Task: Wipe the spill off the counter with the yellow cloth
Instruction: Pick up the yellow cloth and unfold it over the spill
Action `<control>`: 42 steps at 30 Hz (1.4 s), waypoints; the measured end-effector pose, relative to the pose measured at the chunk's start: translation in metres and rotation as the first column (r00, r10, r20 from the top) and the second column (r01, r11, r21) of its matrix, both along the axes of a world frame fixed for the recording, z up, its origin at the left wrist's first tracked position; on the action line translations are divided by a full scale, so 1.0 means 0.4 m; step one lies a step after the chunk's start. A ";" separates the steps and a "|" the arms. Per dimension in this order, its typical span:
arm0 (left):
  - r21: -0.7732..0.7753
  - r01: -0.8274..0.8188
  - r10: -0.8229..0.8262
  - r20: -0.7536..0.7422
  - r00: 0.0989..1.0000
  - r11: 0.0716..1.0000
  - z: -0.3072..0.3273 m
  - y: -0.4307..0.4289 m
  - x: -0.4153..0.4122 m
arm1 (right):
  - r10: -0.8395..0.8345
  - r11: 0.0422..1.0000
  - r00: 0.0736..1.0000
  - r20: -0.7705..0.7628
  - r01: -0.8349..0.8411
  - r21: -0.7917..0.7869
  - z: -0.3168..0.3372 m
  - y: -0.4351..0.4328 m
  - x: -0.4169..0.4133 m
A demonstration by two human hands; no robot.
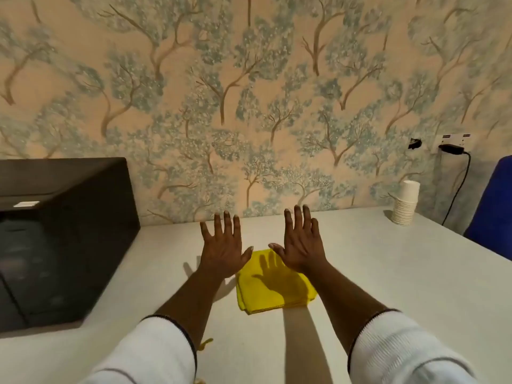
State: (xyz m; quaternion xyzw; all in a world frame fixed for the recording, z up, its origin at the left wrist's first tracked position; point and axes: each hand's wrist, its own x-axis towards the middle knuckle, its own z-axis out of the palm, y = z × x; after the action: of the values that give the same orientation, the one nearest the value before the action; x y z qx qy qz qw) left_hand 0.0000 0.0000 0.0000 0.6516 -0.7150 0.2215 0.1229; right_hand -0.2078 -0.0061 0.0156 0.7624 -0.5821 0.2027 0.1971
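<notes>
A folded yellow cloth (273, 285) lies flat on the white counter (388, 273), near the middle. My left hand (223, 246) hovers above the counter just left of the cloth, palm down, fingers spread and holding nothing. My right hand (300, 242) hovers over the cloth's far right corner, also palm down with fingers apart; its shadow falls on the cloth. Neither hand touches the cloth. I cannot make out a spill on the counter from here.
A black microwave-like appliance (61, 239) stands on the counter at the left. A stack of white paper cups (406, 203) stands at the back right by the patterned wall. A black cable (457, 189) hangs from a wall socket. A blue object (493, 212) sits at the right edge.
</notes>
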 end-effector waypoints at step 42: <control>0.245 0.699 -0.297 -0.775 0.558 0.671 0.201 -0.098 -0.032 | 0.073 0.522 0.482 0.873 -0.765 0.379 0.130 -0.170 0.021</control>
State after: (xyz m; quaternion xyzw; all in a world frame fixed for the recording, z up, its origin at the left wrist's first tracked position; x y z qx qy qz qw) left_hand -0.0126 -0.0392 0.0804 0.4484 -0.8093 -0.2855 0.2500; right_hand -0.1994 -0.0743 0.0674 0.7327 -0.3987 0.2993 -0.4633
